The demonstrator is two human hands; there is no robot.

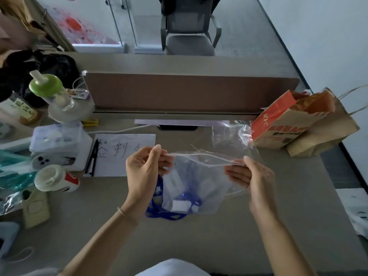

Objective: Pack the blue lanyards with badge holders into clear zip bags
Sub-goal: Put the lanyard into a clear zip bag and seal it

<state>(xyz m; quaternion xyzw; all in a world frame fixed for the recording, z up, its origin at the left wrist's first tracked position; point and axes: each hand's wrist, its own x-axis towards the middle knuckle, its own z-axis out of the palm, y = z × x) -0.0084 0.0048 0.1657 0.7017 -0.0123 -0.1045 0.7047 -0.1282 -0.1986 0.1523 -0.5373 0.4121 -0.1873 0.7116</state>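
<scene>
I hold a clear zip bag (203,176) above the desk by its top edge. My left hand (145,170) pinches the left end of the zip strip and my right hand (253,180) pinches the right end. Through and below the bag I see blue lanyards (159,213) with clear badge holders (180,205) lying in a heap on the desk; whether they are inside the bag or beneath it I cannot tell. More clear bags (231,134) lie behind, toward the right.
Brown paper bags (298,124) stand at the right. A sheet of paper with handwriting (123,154) and black pens (92,158) lie at the left, beside a plastic box (57,136), a cup (55,178) and a green-capped bottle (49,90). A brown divider (189,90) runs along the back.
</scene>
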